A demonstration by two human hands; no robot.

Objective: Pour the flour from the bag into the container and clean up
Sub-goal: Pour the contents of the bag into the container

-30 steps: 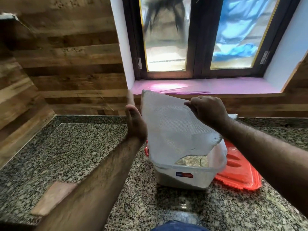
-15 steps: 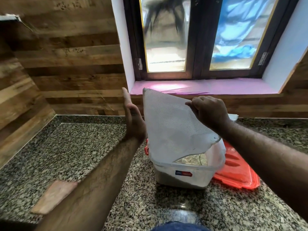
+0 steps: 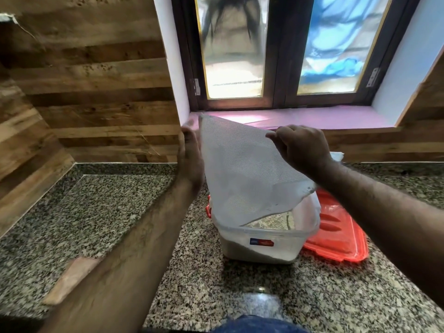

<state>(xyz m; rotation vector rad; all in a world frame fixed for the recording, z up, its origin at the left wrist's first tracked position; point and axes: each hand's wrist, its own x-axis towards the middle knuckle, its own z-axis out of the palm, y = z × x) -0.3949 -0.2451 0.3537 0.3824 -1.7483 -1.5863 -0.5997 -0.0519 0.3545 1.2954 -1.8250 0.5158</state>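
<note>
Speckled granite counter (image 3: 101, 212) runs to a wood-panelled wall at the left and back, with a dark-framed window (image 3: 283, 51) over a pink sill (image 3: 324, 116) straight ahead.

Fingers of the right hand (image 3: 304, 149) are curled and pinch the upper edge of the bag (image 3: 242, 169) — thumb and fingertips close together on its rim. The left hand (image 3: 191, 162) stands edge-on, fingers straight and pressed together, flat against the bag's left side; it is blurred, so finer detail cannot be told.

The bag is white woven mesh, limp and translucent, held upside down above the container (image 3: 266, 241). Its long axis runs tilted from the top-left corner down to the ragged open mouth, which points down into the box.

The container is a clear rectangular plastic tub with rounded corners and a small blue-red label on its near wall; pale flour (image 3: 269, 222) lies inside. A red lid (image 3: 341, 236), ribbed and glossy, lies flat just beside and partly behind the tub on the right.

Left of the forearm the counter is open; a pinkish flat piece (image 3: 72, 277) lies near the front edge.
</note>
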